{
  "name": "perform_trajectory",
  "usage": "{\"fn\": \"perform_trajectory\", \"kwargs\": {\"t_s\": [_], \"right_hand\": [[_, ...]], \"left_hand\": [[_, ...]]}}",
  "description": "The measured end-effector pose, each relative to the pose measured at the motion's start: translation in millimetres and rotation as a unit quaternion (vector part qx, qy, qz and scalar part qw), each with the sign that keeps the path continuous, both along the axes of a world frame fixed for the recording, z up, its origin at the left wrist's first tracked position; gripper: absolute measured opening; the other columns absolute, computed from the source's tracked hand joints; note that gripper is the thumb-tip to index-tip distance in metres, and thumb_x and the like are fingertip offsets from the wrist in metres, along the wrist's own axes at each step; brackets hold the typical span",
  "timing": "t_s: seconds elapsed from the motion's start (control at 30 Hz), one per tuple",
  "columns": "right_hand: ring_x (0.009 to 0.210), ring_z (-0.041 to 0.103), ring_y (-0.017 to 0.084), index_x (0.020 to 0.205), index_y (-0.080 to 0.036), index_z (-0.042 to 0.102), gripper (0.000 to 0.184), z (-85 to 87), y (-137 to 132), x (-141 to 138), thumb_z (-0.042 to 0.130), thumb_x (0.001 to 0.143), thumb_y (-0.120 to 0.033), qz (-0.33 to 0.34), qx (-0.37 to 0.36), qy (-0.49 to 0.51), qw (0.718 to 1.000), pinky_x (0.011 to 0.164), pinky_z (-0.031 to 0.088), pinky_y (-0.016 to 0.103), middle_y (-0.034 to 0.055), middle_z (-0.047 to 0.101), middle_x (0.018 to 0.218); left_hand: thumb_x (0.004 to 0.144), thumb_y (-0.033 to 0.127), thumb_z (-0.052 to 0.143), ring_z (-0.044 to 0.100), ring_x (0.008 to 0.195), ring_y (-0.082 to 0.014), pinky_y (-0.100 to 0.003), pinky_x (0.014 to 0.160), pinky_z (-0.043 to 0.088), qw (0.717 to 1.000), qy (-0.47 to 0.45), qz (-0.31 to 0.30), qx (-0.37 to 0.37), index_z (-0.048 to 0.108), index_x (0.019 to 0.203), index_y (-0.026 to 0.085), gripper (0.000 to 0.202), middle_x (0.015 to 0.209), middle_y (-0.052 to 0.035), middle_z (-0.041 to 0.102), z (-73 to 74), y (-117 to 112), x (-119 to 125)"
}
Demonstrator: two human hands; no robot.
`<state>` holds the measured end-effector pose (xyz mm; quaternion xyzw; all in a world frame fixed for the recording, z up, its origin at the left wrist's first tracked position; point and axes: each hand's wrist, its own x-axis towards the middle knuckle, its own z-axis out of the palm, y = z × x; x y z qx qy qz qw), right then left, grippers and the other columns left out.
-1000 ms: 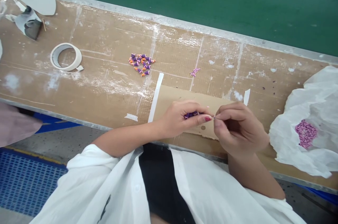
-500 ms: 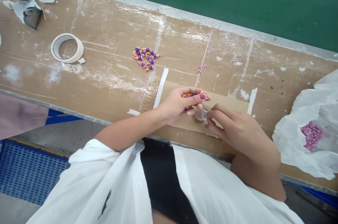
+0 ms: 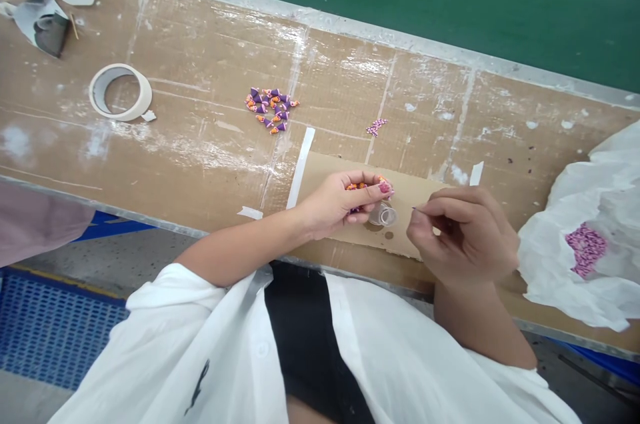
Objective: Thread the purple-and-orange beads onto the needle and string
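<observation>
Curled palm-up over a cardboard sheet point(image 3: 320, 171), my left hand point(image 3: 330, 201) is closed around several small purple-and-orange figurines point(image 3: 356, 187). One figurine with a pink part point(image 3: 385, 187) is pinched at its fingertips. Just below those fingertips stands a small clear cup point(image 3: 386, 215). To the right of the cup, my right hand point(image 3: 465, 231) is raised with thumb and forefinger pinched together. A tiny dark tip pokes out of that pinch, too small to name. More purple-and-orange figurines point(image 3: 273, 108) lie in a loose group beyond my left hand.
A small cluster of pink pieces point(image 3: 376, 127) lies beyond the sheet. Crumpled white paper point(image 3: 555, 271) at the right holds a pile of pink pieces point(image 3: 586, 249). A masking tape roll point(image 3: 145, 94) lies at left, near a grey-and-white scrap point(image 3: 47, 24).
My right hand has drawn back from the clear cup to the right and lifted, its fingers still pinched. My left hand stays nearly in place with the figurines. The view has shifted slightly.
</observation>
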<state>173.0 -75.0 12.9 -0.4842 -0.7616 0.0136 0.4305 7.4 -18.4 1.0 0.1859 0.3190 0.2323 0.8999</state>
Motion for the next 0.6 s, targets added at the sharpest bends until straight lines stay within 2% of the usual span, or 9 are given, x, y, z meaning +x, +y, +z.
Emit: {"fn": "perform_trajectory", "kwargs": {"t_s": [0.13, 0.27, 0.4, 0.6], "right_hand": [[0.059, 0.056, 0.013, 0.086, -0.021, 0.058, 0.024, -6.5, 0.3, -5.1, 0.065, 0.076, 0.000, 0.012, 0.022, -0.014, 1.000, 0.044, 0.041, 0.027, 0.0014, 0.058, 0.071], [0.057, 0.056, 0.014, 0.088, -0.023, 0.058, 0.023, -9.1, 1.7, -5.5, 0.065, 0.078, -0.003, 0.009, 0.030, -0.027, 0.999, 0.042, 0.042, 0.027, 0.0013, 0.060, 0.070], [0.057, 0.057, 0.014, 0.088, -0.024, 0.058, 0.022, -9.9, 1.6, -4.8, 0.065, 0.080, -0.005, 0.004, 0.030, -0.035, 0.999, 0.041, 0.042, 0.028, 0.0015, 0.061, 0.070], [0.059, 0.056, 0.014, 0.088, -0.023, 0.057, 0.024, -11.6, 2.0, -3.9, 0.066, 0.078, -0.003, 0.021, 0.021, -0.039, 0.999, 0.041, 0.041, 0.027, 0.0020, 0.059, 0.072]], "left_hand": [[0.055, 0.041, 0.088, 0.039, 0.054, -0.0002, -0.016, 0.042, 0.021, 0.999, -0.016, -0.026, -0.016, 0.057, 0.077, 0.010, 0.049, 0.067, 0.0023, 0.053, 2.9, -0.2, -0.5], [0.054, 0.037, 0.089, 0.038, 0.054, 0.0006, -0.016, 0.042, 0.021, 0.998, -0.022, -0.044, -0.027, 0.054, 0.073, 0.011, 0.047, 0.071, 0.0020, 0.054, 4.5, 0.2, -1.4], [0.054, 0.043, 0.088, 0.038, 0.055, -0.0002, -0.015, 0.042, 0.021, 0.998, -0.027, -0.049, -0.035, 0.053, 0.072, 0.012, 0.050, 0.067, 0.0037, 0.048, 4.4, -1.1, -1.1], [0.054, 0.045, 0.087, 0.038, 0.055, -0.0009, -0.016, 0.043, 0.021, 0.997, -0.032, -0.059, -0.037, 0.053, 0.073, 0.012, 0.051, 0.066, 0.0040, 0.046, 4.2, -2.1, -0.7]]}}
